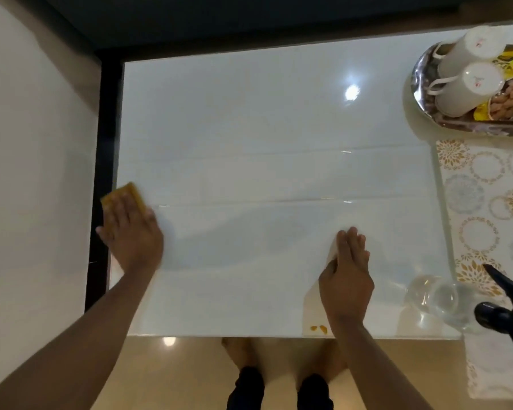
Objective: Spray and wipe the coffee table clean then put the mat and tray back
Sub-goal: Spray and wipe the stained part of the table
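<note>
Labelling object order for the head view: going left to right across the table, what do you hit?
Yellow cloth under the left hand → right hand flat on the coffee table → clear glass bottle lying near the front edge. Tray, mat and black sprayer overlap at far right, so unordered.

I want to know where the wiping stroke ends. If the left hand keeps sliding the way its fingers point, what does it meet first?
Probably nothing on the table: the left hand presses the yellow cloth near the table's left edge, which it would likely pass first.

two white mugs [468, 48] [464, 88], one tray [421, 81]; one mat [471, 202], one spray bottle [504, 309], one yellow cloth [125, 193]
</note>
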